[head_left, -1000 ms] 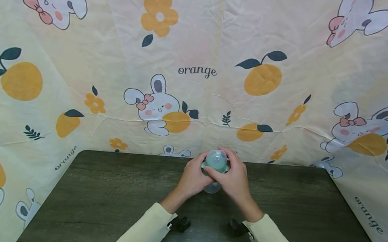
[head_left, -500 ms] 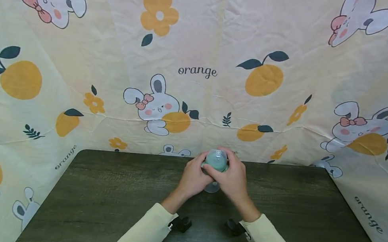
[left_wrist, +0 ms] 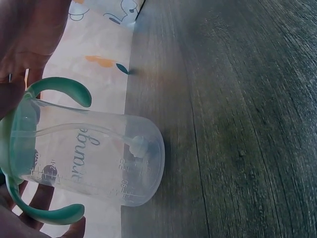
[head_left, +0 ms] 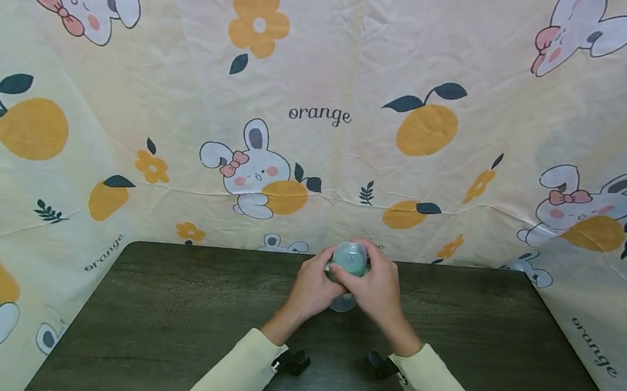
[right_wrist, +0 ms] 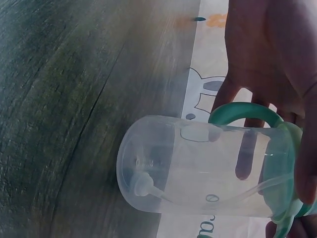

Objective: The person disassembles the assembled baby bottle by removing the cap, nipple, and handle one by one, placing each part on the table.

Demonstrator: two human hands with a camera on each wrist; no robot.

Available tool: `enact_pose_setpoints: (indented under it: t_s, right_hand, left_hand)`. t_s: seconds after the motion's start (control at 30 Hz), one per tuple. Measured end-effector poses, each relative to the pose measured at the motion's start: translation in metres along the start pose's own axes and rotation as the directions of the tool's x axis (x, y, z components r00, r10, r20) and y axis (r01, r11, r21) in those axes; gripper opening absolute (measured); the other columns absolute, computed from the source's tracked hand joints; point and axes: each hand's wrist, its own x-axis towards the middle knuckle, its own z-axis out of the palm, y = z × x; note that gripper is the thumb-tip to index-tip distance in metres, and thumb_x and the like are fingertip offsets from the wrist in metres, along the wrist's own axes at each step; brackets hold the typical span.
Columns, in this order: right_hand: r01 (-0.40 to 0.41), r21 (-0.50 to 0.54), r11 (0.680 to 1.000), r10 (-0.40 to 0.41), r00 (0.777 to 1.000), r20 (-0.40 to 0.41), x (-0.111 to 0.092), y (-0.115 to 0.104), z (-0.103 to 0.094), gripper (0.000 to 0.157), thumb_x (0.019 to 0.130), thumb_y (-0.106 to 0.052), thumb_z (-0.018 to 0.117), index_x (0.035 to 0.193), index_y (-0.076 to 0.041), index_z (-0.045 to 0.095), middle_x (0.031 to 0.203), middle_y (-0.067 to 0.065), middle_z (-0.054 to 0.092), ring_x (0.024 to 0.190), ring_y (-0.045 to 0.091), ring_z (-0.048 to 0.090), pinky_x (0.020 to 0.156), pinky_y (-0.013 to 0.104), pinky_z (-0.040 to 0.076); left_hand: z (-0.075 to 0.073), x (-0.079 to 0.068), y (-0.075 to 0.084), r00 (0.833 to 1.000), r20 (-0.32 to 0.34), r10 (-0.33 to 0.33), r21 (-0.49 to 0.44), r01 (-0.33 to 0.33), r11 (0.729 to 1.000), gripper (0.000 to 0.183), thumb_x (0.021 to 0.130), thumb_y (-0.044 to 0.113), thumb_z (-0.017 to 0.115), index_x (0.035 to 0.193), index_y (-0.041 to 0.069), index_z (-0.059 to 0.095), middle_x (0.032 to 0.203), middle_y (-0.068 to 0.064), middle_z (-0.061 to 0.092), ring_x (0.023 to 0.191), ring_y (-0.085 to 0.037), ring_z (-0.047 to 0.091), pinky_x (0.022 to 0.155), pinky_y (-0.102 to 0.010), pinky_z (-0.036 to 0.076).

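Bottle (left_wrist: 99,153) upright near the middle of the table's (head_left: 191,304) far edge; base looks set down, contact not certain. Left hand (head_left: 311,285) and right hand (head_left: 377,288) both gripping it round the green collar (left_wrist: 7,148), by the handles (left_wrist: 64,85). Clear dome (head_left: 350,256) on top. Change over last second: basically none. Reads as steady hold; small twist can't be ruled out.

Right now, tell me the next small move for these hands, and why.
Probably slide the left hand down to steady the clear bottle: both it and the right hand are up around the green collar, leaving the bottle's lower part unheld.
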Motion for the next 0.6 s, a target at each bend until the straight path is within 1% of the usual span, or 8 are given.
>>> enact_pose_setpoints:
  t_s: [0.13,0.4,0.6]
  right_hand:
    - [-0.002,-0.005,1.000,0.002,1.000,0.005,0.0006,-0.0011,-0.0011,0.057,0.084,-0.031,0.098,0.130,-0.007,0.074,0.115,0.014,0.079,0.093,0.031,0.073,0.075,0.048,0.058]
    - [0.008,0.007,1.000,-0.008,1.000,0.014,0.0010,-0.0011,-0.0021,0.057,0.085,-0.032,0.096,0.131,-0.007,0.075,0.115,0.013,0.079,0.092,0.030,0.074,0.075,0.049,0.058]
    - [0.012,0.007,1.000,-0.012,1.000,0.020,0.0016,0.0002,-0.0021,0.056,0.085,-0.031,0.096,0.131,-0.007,0.075,0.115,0.013,0.079,0.092,0.030,0.074,0.075,0.048,0.058]
  left_hand:
    - [0.0000,0.0000,-0.0001,1.000,-0.002,0.005,-0.003,-0.005,1.000,0.067,0.087,0.018,0.091,0.148,0.006,0.066,0.131,-0.012,0.075,0.116,-0.030,0.072,0.097,-0.052,0.060]
    - [-0.0010,-0.0009,0.0019,1.000,0.015,0.007,-0.025,-0.006,1.000,0.066,0.088,0.016,0.091,0.148,0.005,0.065,0.131,-0.012,0.075,0.116,-0.029,0.073,0.097,-0.051,0.060]
    - [-0.0017,-0.0009,0.0029,1.000,0.018,-0.003,-0.033,0.004,0.999,0.067,0.088,0.015,0.090,0.149,0.005,0.064,0.131,-0.011,0.075,0.115,-0.029,0.072,0.096,-0.051,0.060]
